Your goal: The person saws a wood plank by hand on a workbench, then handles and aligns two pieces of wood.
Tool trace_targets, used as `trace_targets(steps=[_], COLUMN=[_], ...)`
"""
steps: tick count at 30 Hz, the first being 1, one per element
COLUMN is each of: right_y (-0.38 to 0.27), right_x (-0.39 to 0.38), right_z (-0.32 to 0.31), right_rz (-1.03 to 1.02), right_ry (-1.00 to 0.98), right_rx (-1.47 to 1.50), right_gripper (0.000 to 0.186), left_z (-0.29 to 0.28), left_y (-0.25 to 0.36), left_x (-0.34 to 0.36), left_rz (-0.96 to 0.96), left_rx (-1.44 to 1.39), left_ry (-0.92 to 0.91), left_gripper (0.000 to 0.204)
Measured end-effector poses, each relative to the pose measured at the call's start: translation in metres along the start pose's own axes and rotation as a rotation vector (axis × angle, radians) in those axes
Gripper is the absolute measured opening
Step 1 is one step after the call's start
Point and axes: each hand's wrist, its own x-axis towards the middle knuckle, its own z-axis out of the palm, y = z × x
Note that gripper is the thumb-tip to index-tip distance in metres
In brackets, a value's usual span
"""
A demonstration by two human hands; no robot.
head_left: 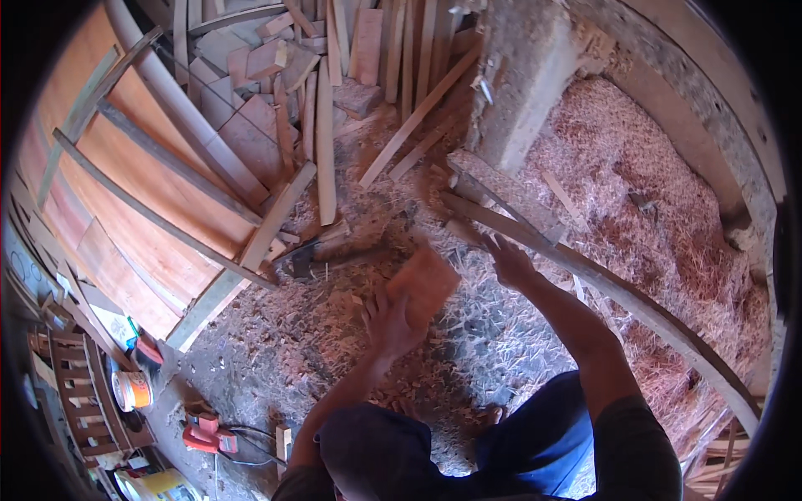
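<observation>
My left hand (pixel 389 324) grips the lower left end of a flat, reddish wooden block (pixel 430 282), its fingers spread along the edge and face. The block is tilted above the shavings. My right hand (pixel 511 262) reaches out to the right of it, fingers stretched and apart. Its fingertips are close to a short brown piece of wood (pixel 464 232) near the end of a long beam (pixel 618 292); whether they touch it I cannot tell. A dark tool head (pixel 302 260) with a handle lies on the floor left of the block.
Wood shavings (pixel 334 326) cover the floor, with a large heap (pixel 643 192) on the right. Planks and offcuts (pixel 326 100) lean at the back. A large curved wooden panel (pixel 159 200) stands left. A red power tool (pixel 209 436) with a cable and a white bucket (pixel 132 390) sit lower left.
</observation>
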Motion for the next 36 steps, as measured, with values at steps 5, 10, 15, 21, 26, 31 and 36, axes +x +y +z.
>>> trace_targets(steps=[5,10,15,21,26,31,36], right_y=[0.028,0.037,0.065,0.09,0.068,0.014,-0.065], right_x=[-0.024,-0.028,-0.037,-0.043,-0.047,-0.088,-0.18], right_z=[0.02,0.038,0.031,0.035,0.037,-0.003,-0.079], right_rz=[0.114,0.273,0.244,0.093,0.014,0.1,0.44], right_ry=[-0.104,-0.179,-0.151,-0.013,0.25,0.141,-0.37], right_rx=[0.004,0.038,0.095,0.044,-0.078,0.185,0.64], right_gripper=[0.055,0.048,0.052,0.041,0.046,0.046,0.042], left_z=[-0.005,0.004,0.018,-0.002,-0.026,-0.026,-0.126], left_y=[0.012,0.032,0.027,0.009,0.005,0.021,0.097], left_x=[0.017,-0.025,-0.038,-0.032,0.014,0.028,-0.007], left_rz=[-0.044,0.052,0.045,0.094,0.219,0.403,0.207], left_rx=[-0.002,0.057,0.072,0.139,-0.071,-0.469,-0.463], left_ry=[-0.045,-0.108,-0.063,-0.148,0.041,-0.043,-0.576], left_gripper=[0.088,0.088,0.091,0.092,0.07,0.022,0.022])
